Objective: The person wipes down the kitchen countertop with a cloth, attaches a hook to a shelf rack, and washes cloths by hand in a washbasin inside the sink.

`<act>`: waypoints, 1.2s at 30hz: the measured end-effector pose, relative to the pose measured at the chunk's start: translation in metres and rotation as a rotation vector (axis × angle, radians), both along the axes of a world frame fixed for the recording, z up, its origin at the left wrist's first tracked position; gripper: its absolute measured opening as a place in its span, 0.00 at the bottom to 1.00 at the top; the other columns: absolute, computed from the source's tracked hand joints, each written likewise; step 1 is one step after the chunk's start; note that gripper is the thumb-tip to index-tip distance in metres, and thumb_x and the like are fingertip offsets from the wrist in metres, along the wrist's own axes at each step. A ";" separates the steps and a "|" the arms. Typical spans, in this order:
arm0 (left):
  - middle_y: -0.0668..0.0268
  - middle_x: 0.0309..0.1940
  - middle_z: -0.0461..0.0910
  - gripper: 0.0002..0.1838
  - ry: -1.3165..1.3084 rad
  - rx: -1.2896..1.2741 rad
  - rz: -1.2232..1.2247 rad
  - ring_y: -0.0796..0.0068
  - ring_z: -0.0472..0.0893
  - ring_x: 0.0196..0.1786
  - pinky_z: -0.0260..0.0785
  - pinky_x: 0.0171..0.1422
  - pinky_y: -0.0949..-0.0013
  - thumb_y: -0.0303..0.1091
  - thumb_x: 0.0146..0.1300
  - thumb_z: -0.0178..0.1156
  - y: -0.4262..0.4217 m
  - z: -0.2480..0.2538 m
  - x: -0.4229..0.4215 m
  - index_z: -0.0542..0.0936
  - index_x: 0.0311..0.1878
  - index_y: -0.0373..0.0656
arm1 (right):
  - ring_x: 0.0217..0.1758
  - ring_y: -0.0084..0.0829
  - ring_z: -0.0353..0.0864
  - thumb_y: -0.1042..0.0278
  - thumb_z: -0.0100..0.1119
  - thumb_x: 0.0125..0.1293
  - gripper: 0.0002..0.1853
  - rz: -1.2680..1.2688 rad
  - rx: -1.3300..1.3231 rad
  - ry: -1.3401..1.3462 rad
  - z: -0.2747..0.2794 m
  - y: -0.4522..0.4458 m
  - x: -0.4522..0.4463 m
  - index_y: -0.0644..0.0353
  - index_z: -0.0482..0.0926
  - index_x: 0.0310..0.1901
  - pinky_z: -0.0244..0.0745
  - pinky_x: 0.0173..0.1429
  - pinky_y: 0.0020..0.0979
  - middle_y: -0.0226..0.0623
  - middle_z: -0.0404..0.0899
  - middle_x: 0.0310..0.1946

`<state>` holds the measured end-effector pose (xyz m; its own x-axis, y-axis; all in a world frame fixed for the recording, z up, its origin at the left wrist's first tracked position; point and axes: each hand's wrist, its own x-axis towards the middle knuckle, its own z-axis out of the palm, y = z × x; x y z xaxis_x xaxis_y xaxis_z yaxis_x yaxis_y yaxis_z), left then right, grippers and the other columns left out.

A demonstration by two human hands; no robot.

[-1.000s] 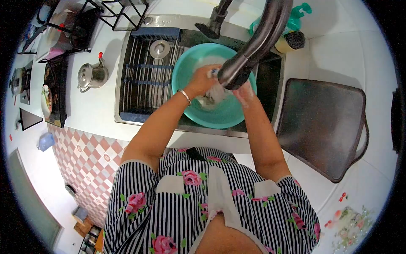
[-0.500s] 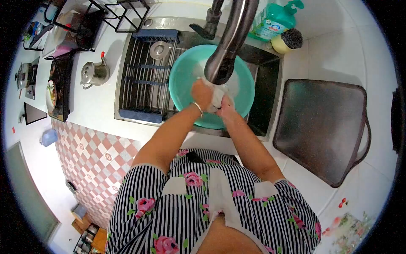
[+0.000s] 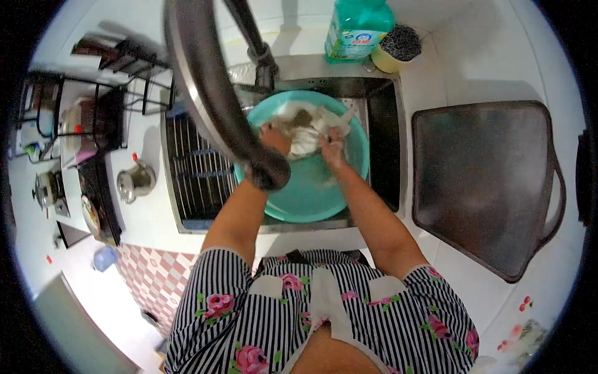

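At the far left, one lidded silver pot [image 3: 45, 189] stands beyond one pale plate [image 3: 91, 215] with colourful contents too small to tell. Nearer, one small silver metal kettle [image 3: 136, 181] with a red tip stands upright on the white desk [image 3: 146, 218], its contents hidden.

One rectangular steel sink [image 3: 406, 156] is set into the desk. Its left part carries one metal-rod dish rack [image 3: 198, 161] with blue ends, partly hidden by one dark, curved metal faucet [image 3: 208, 93].

To the right of the rack, one round turquoise plastic basin [image 3: 305, 199] sits in the sink. It holds one bunched white cloth [image 3: 305, 141] with a grey-brown patch, lying in its upper half. Two hands are inside the basin. The left hand [image 3: 276, 138] is at the cloth's left edge, fingers partly curled; the faucet and blur hide part of it, so its grip cannot be told. The right hand [image 3: 333, 146] touches the cloth's right part, fingers bent and slightly apart; whether they close on it cannot be told.

Behind the sink stands one green plastic bottle [image 3: 358, 38] with a printed label. Just to its right, one pale yellow cup [image 3: 387, 62] holds one dark, rough scouring pad [image 3: 402, 42]. At the right, one large dark tray [image 3: 479, 187] with a raised rim and a visible side handle lies beside the sink.
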<state>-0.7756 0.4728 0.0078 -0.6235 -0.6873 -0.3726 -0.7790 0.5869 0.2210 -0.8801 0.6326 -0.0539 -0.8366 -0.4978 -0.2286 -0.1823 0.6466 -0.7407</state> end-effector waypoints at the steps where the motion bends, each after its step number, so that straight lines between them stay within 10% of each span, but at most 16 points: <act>1: 0.45 0.60 0.63 0.44 -0.004 0.000 -0.007 0.44 0.61 0.63 0.51 0.65 0.44 0.64 0.52 0.54 0.007 0.010 -0.008 0.61 0.65 0.41 | 0.62 0.36 0.64 0.54 0.52 0.63 0.29 -0.075 0.311 0.737 -0.035 -0.006 0.008 0.53 0.60 0.64 0.62 0.63 0.42 0.42 0.65 0.60; 4: 0.42 0.57 0.67 0.45 0.090 -0.131 -0.189 0.44 0.64 0.61 0.56 0.63 0.49 0.62 0.51 0.57 0.037 -0.005 -0.024 0.62 0.64 0.38 | 0.61 0.37 0.65 0.53 0.55 0.60 0.29 -0.366 -0.386 -0.717 0.021 -0.021 0.006 0.55 0.63 0.61 0.62 0.63 0.42 0.41 0.67 0.58; 7: 0.47 0.57 0.68 0.42 0.165 0.248 -0.053 0.49 0.65 0.62 0.61 0.62 0.55 0.59 0.49 0.60 0.035 -0.017 -0.045 0.67 0.60 0.36 | 0.59 0.39 0.67 0.52 0.57 0.57 0.29 -0.604 -0.509 -1.242 0.070 -0.028 -0.007 0.56 0.66 0.59 0.62 0.62 0.42 0.41 0.69 0.55; 12: 0.54 0.40 0.76 0.30 0.668 0.302 -0.061 0.50 0.75 0.42 0.69 0.48 0.59 0.46 0.44 0.69 0.064 0.048 -0.060 0.74 0.47 0.38 | 0.58 0.41 0.68 0.50 0.59 0.56 0.31 -0.458 -0.526 -1.001 0.091 -0.001 -0.035 0.60 0.68 0.57 0.64 0.61 0.40 0.42 0.70 0.55; 16: 0.53 0.47 0.72 0.27 0.462 0.231 -0.360 0.50 0.69 0.53 0.62 0.57 0.55 0.49 0.43 0.66 0.031 0.106 -0.018 0.77 0.44 0.41 | 0.59 0.41 0.67 0.49 0.58 0.57 0.33 -0.198 -0.521 -0.559 0.040 0.026 -0.043 0.63 0.67 0.58 0.65 0.60 0.38 0.43 0.67 0.57; 18: 0.51 0.47 0.72 0.24 0.243 0.167 -0.340 0.49 0.69 0.52 0.62 0.57 0.55 0.48 0.44 0.65 0.008 0.027 0.010 0.78 0.42 0.40 | 0.57 0.39 0.69 0.53 0.59 0.56 0.29 -0.196 -0.250 -0.494 0.058 0.034 -0.036 0.61 0.69 0.57 0.65 0.59 0.38 0.41 0.71 0.54; 23: 0.45 0.46 0.72 0.25 0.300 0.038 -0.207 0.48 0.71 0.50 0.64 0.55 0.52 0.46 0.48 0.62 0.020 -0.040 -0.004 0.77 0.43 0.35 | 0.55 0.39 0.71 0.48 0.57 0.58 0.28 -0.557 -0.271 -1.039 0.126 0.003 -0.009 0.59 0.71 0.55 0.67 0.58 0.42 0.40 0.73 0.53; 28: 0.44 0.38 0.76 0.25 0.532 0.331 -0.005 0.46 0.76 0.42 0.68 0.47 0.51 0.47 0.51 0.59 0.111 0.084 -0.048 0.75 0.41 0.31 | 0.55 0.36 0.71 0.46 0.56 0.59 0.30 -0.540 -0.637 -1.562 0.138 -0.005 -0.041 0.54 0.68 0.59 0.67 0.57 0.45 0.37 0.72 0.54; 31: 0.45 0.33 0.77 0.25 0.642 0.272 -0.135 0.45 0.77 0.39 0.69 0.46 0.52 0.50 0.53 0.58 0.129 0.107 -0.042 0.77 0.36 0.31 | 0.52 0.35 0.73 0.47 0.57 0.58 0.29 -0.226 -0.814 -1.706 0.108 0.009 -0.043 0.53 0.70 0.57 0.69 0.55 0.41 0.37 0.74 0.50; 36: 0.46 0.27 0.77 0.26 0.444 0.160 0.051 0.46 0.77 0.36 0.68 0.45 0.53 0.53 0.58 0.55 0.061 0.059 -0.064 0.79 0.35 0.33 | 0.55 0.37 0.71 0.45 0.59 0.56 0.32 -0.640 -0.742 -1.402 0.076 -0.004 0.014 0.54 0.68 0.58 0.68 0.56 0.41 0.39 0.73 0.52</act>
